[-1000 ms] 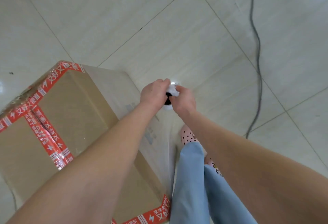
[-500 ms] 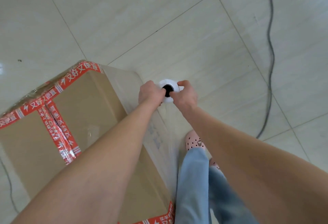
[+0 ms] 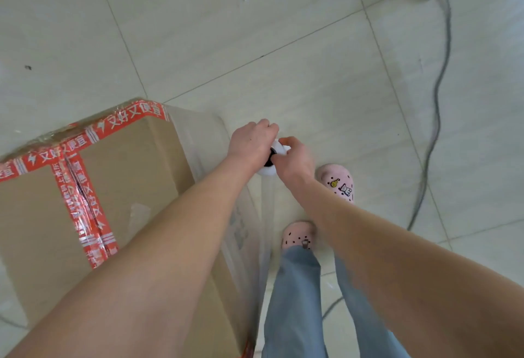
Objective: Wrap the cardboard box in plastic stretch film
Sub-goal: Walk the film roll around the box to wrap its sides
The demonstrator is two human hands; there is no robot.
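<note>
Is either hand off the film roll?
No, the left hand and right hand both grip the film roll beside the cardboard box.

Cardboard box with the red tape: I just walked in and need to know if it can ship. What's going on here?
A person stands beside the cardboard box, with the left hand and right hand both gripping the top end of a stretch film roll held upright close to the box's side. Clear film already covers that side. The top, crossed by red tape, looks mostly uncovered, so wrapping is under way, not finished.
</note>
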